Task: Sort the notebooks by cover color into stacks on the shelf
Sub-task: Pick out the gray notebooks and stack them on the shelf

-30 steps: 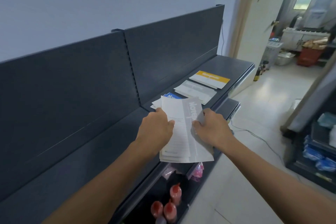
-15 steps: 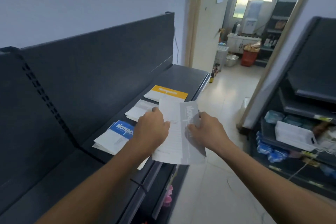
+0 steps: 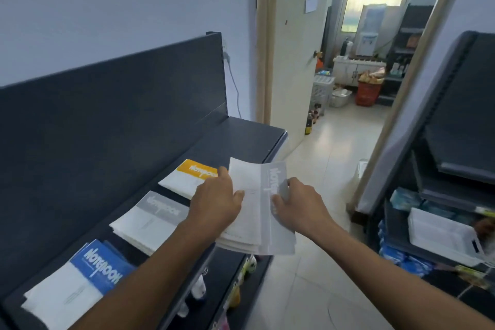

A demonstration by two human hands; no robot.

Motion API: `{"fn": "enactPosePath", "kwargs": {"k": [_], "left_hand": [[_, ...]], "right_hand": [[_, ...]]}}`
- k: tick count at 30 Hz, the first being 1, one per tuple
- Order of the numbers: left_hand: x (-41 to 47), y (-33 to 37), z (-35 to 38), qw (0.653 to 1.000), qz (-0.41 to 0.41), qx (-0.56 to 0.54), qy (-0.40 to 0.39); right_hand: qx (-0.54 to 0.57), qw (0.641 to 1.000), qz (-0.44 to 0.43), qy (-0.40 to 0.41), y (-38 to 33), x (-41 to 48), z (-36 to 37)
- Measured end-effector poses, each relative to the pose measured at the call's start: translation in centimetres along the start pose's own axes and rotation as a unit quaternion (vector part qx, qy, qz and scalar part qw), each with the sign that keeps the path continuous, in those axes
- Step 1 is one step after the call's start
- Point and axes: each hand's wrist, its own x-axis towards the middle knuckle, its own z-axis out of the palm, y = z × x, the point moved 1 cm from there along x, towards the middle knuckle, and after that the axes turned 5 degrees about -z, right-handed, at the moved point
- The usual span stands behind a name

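Three stacks occupy the shelf [image 3: 249, 139] in a row: blue stack [image 3: 91, 270] nearest, grey stack [image 3: 150, 222] midway, orange stack [image 3: 187, 177] farthest, narrow dark strips between them. Bare deck lies beyond the orange stack. The back panel [image 3: 107, 120] closes the rear. The left hand [image 3: 217, 203] and right hand [image 3: 300, 206] grip a notebook bundle [image 3: 254, 211] over the front edge, covering the orange stack's near corner. Open floor [image 3: 321, 174] separates shelf and opposite rack [image 3: 460, 120].

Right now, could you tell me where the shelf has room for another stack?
The shelf is bare at its far end, beyond the yellow stack. Nearer, the grey stack and blue stack crowd it; the left hand and right hand hold notebooks over its front edge.
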Motion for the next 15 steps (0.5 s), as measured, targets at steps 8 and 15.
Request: {"fn": "enactPosePath", "kwargs": {"k": [8, 15], "left_hand": [[6.6, 4.5, 2.5, 0.998, -0.052, 0.02, 0.012], [14.1, 6.0, 5.1, 0.996, -0.084, 0.032, 0.01]], "right_hand": [[0.026, 0.998, -0.037, -0.044, 3.8, 8.9, -1.7], [0.034, 0.996, -0.064, -0.056, 5.7, 17.4, -1.2]]}}
